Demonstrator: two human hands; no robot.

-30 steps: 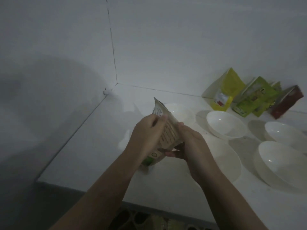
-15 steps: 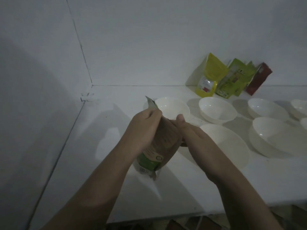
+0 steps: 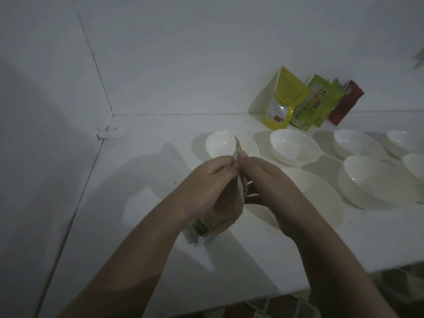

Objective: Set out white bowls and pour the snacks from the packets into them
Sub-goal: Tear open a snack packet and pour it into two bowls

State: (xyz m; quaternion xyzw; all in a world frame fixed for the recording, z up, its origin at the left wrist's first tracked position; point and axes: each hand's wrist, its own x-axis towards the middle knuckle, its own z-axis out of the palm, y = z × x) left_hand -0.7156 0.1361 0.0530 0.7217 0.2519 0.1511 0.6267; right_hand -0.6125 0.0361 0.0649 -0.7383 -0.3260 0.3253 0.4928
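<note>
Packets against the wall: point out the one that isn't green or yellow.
The dark red packet, at the right end of the row. The others are a yellow packet and green packets beside it.

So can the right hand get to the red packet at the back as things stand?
Probably not yet: the right hand grips the brown packet, and white bowls sit between it and the red packet.

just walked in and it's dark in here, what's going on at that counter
A person holds a snack packet in both hands above the white counter: the left hand and the right hand pinch its top edge, as if to tear it open. Several white bowls are set out and look unfilled. More packets lean against the back wall.
</note>
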